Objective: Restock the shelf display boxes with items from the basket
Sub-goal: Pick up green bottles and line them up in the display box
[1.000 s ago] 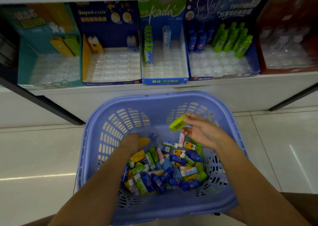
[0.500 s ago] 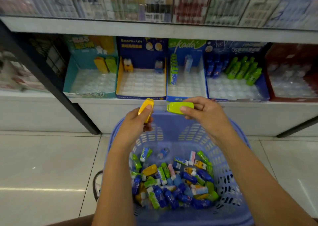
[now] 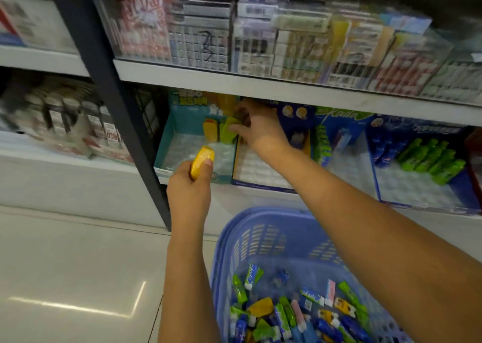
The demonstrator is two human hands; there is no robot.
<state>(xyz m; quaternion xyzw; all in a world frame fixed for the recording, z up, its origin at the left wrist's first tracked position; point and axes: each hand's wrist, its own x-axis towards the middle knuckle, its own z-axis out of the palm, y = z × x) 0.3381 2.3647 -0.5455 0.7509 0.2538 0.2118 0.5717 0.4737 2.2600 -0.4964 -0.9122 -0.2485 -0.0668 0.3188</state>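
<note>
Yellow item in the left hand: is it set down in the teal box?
No, the left hand grips the yellow item by the front of the teal box.

A teal display box (image 3: 164, 144) sits at the left end of the lower shelf, its clear tray mostly bare. An orange piece (image 3: 210, 132) stands upright at its back. Just beside that, the right hand (image 3: 260, 130) pinches a green piece (image 3: 229, 131). The left hand (image 3: 189, 188) holds a yellow piece (image 3: 202, 159) upright over the box's front edge. Further right, a blue box (image 3: 427, 204) holds leaning green tubes (image 3: 433, 160). Below the shelf, the blue slotted basket (image 3: 260, 238) contains a loose heap of small colourful packets (image 3: 287, 314).
</note>
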